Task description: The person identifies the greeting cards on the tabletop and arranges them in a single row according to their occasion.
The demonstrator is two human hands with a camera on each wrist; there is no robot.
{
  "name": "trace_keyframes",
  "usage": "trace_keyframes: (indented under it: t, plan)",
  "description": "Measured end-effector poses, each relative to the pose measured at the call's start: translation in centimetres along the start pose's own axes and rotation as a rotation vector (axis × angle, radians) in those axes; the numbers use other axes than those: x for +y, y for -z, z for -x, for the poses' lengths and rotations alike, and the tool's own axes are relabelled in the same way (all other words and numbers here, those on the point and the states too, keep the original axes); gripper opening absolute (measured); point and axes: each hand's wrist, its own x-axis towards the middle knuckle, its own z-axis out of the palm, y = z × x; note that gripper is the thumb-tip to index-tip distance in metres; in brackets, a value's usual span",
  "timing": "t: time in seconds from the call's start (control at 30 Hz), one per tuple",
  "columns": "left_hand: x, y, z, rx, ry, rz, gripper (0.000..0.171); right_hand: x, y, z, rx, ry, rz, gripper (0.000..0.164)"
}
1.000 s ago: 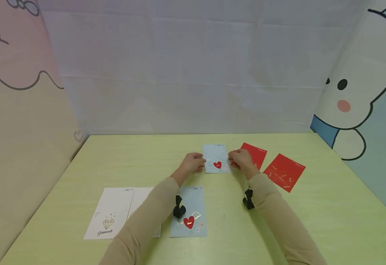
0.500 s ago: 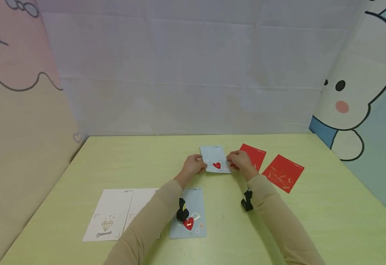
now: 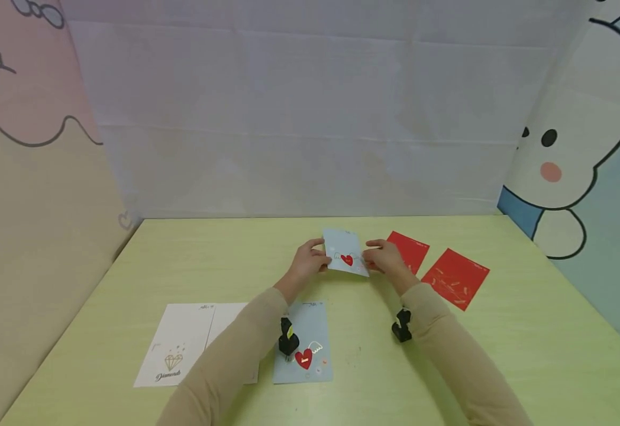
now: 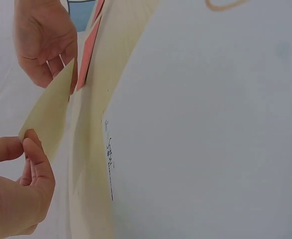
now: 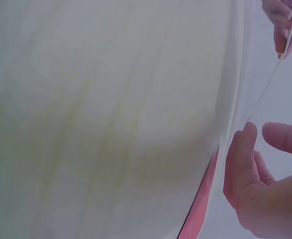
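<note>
A light blue card (image 3: pixel 344 251) with a red heart is held tilted above the table near its far side. My left hand (image 3: pixel 306 264) pinches its left edge between thumb and fingers; the left wrist view shows this grip on the card's underside (image 4: pixel 51 114). At the opposite edge is my right hand (image 3: pixel 387 258), thumb spread away from the fingers. In the right wrist view, the right hand's fingertips (image 5: pixel 249 128) are right at the card's edge, the thumb standing apart.
Two red cards (image 3: pixel 456 278) lie to the right, one partly behind the right hand. Nearer, a larger blue heart card (image 3: pixel 310 331) lies beside white cards with a diamond print (image 3: pixel 182 331), partly covered by the left sleeve (image 3: pixel 235 355). A white sheet (image 3: pixel 299 118) hangs behind the table (image 3: pixel 374 390).
The blue card's near edge has risen from the table and the card has tilted. The right thumb has parted from its fingers; the left hand keeps its place at the left edge.
</note>
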Motion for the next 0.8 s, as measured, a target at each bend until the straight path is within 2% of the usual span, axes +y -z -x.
trace_keyframes:
  t: [0.2, 0.5, 0.8]
  plan:
    - [0.3, 0.2, 0.4, -0.013, 0.016, 0.018, 0.051, -0.3, 0.3, 1.0, -0.007, 0.013, 0.008, 0.042]
    - [0.4, 0.4, 1.4, -0.052, 0.001, 0.007, 0.054, -0.4, 0.6, 2.5, -0.025, 0.060, 0.024, 0.037]
    - [0.2, 0.9, 2.9, -0.135, -0.042, 0.015, 0.062, 0.4, 1.1, 3.5, -0.046, 0.116, -0.015, 0.038]
